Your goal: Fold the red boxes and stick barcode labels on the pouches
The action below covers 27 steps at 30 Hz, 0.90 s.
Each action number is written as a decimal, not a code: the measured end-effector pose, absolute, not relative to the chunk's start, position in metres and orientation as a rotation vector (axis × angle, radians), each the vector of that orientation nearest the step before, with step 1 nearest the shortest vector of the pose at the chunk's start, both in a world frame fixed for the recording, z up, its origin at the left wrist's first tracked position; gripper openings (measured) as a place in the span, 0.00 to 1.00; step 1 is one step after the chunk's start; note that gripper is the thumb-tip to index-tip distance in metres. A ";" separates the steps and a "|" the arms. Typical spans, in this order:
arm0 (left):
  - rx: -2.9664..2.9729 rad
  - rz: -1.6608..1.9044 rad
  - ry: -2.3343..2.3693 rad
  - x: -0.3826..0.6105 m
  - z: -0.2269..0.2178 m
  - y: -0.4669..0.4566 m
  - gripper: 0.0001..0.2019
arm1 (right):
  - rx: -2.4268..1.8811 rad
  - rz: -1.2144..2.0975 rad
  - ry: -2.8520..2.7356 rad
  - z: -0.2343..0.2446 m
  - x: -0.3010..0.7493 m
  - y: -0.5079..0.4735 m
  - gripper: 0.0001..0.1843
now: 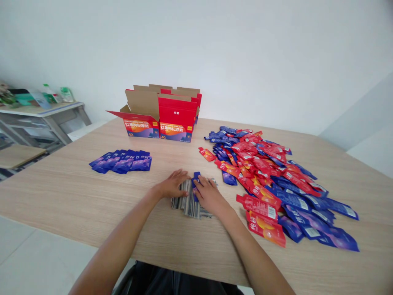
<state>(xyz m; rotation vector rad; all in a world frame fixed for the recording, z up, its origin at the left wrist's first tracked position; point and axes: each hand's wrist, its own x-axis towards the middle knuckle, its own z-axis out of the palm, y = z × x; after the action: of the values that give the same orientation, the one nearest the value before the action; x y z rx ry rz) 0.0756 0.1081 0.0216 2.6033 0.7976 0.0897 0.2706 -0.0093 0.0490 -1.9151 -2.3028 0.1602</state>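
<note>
My left hand (173,185) and my right hand (208,195) rest side by side on a striped grey cloth (188,205) near the table's front edge. Between them lies a blue sachet (195,180); my right hand's fingers press on it against the cloth, and my left hand's fingers lie flat on the cloth beside it. A neat row of blue sachets (122,161) lies to the left. A large heap of red and blue sachets (270,180) spreads out on the right.
Two open red cardboard boxes (162,114) stand at the back of the wooden table (76,196). A grey shelf unit (37,119) with bottles stands far left by the white wall. The tiled floor shows at lower left.
</note>
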 end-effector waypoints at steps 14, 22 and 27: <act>2.633 -0.059 0.794 0.084 0.021 0.109 0.42 | -2.247 0.225 -2.181 0.052 0.240 0.003 0.26; 2.676 0.010 0.765 0.084 0.020 0.111 0.38 | -2.238 0.156 -2.114 0.057 0.253 0.007 0.21; 2.652 0.069 0.730 0.088 0.018 0.110 0.37 | -2.160 0.091 -2.209 0.046 0.251 -0.053 0.24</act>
<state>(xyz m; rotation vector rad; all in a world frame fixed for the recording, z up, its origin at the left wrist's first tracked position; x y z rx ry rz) 0.0878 0.1100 0.0176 2.6518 0.7303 0.0693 0.2512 -0.0533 0.0457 -2.1605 -2.2087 0.0907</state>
